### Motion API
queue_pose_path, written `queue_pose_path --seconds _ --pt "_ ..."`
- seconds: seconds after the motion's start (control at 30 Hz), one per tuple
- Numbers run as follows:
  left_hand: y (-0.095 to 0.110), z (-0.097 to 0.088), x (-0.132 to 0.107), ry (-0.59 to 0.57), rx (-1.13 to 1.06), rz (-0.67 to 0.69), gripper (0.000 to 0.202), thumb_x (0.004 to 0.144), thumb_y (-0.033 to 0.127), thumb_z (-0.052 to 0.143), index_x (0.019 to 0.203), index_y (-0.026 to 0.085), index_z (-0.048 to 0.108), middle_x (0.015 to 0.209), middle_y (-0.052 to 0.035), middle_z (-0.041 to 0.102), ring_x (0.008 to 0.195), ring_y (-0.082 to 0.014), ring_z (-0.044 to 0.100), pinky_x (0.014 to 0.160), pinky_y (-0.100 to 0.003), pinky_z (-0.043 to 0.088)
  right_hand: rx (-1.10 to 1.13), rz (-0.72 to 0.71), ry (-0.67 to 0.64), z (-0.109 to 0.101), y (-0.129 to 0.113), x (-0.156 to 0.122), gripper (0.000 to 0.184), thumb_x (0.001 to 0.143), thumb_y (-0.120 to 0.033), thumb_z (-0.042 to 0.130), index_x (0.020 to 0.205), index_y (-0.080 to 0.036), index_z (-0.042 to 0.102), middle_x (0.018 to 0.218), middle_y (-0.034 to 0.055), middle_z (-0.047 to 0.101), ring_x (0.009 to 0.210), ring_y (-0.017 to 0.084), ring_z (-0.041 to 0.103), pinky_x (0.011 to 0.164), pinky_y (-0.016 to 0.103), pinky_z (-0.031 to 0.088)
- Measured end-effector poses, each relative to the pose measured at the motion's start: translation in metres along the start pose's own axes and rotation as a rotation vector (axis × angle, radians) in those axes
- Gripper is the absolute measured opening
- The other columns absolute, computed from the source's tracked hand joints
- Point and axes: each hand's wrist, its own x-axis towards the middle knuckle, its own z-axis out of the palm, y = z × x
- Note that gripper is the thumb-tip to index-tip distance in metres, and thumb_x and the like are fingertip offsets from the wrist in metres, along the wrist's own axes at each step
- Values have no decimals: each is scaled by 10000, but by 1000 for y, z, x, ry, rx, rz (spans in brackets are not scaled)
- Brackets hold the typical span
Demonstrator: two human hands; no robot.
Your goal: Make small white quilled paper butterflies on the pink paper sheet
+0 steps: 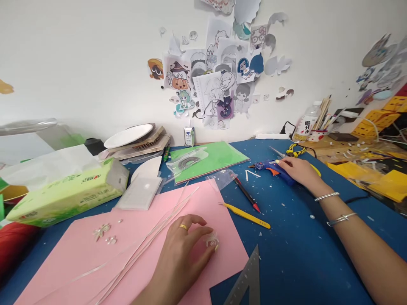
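Note:
On a sheet of pink paper [152,212], my left hand [184,241] rests with its fingers curved. Thumb and index finger close on the edges of a small whitish ornament [211,242]. To the right, my right hand [299,171] is closed on the rear of a blue glue gun [265,166], which lies with its nozzle to the left. Thin pale ribbons [140,245] run across the paper. Pearl-like beads [111,240] and a small pale decorated piece [101,231] lie at its left. Yellow tweezers [248,216] lie at its right edge.
A metal set square [244,279] lies at the front. Behind are a red-and-black pen [246,192], green sheets [219,159] and yellow-handled pliers [295,150]. A tissue pack [73,186] and a clear flat box [140,194] stand left. A bottle [308,122] is at back right.

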Motion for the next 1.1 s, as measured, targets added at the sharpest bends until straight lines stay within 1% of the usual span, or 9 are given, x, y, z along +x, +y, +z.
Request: queue_pose_path --seconds 0.17,0.3,0.4,0.47,0.57,0.63,0.7,0.93,1.1 --pt "3 1 -1 -5 -18 -15 144 743 230 514 839 246 620 928 -73 546 850 -224 550 716 -396 464 -23 1 -29 9 4 1 276 844 -353 447 1008 -143 517 965 48 556 817 150 552 714 347 457" --pt "4 4 -2 -2 -40 -14 136 740 225 515 828 241 618 931 -72 545 863 -223 544 738 -392 457 -4 8 -19 18 2 3 449 777 -496 472 996 -108 525 902 95 587 805 206 562 677 357 453" --pt "4 4 -2 2 -35 -8 136 742 229 513 832 240 614 946 -74 538 876 -224 536 747 -388 449 38 7 -25 12 3 3 557 636 -549 592 955 -93 560 858 129 613 784 265 573 637 354 456" --pt "3 3 -2 4 -24 1 141 748 234 508 845 239 610 953 -77 533 880 -225 531 748 -391 445 83 8 -31 -1 9 1 522 610 -511 636 955 -125 569 825 89 628 738 229 588 623 315 466" --pt "1 2 -1 -14 -8 15 136 756 242 502 842 242 608 964 -77 525 887 -229 525 749 -402 440 133 51 88 -24 21 -4 379 829 -443 406 1057 -156 505 966 75 594 845 167 567 690 273 469" --pt "0 3 0 -38 -17 17 122 754 245 506 822 244 608 964 -72 523 881 -229 528 744 -405 440 122 88 141 -35 28 -8 304 867 -374 379 1050 -165 502 1022 68 557 859 154 551 719 307 466" --pt "0 4 0 -40 -33 14 110 750 241 512 804 240 608 953 -69 522 872 -226 530 741 -403 439 86 108 139 -37 30 -10 255 864 -338 408 1017 -168 521 1024 57 545 845 150 546 723 333 463" --pt "0 4 2 1 8 18 120 754 261 518 824 241 613 955 -79 525 869 -232 535 726 -401 448 -86 38 17 -8 13 -6 255 841 -326 460 1006 -141 524 986 50 552 828 155 552 712 346 463" --pt "-1 3 3 -5 15 30 132 751 260 522 843 245 616 969 -83 525 877 -233 543 728 -400 461 -216 -18 10 19 2 -5 301 819 -379 482 976 -128 536 985 63 557 883 174 539 756 368 443"
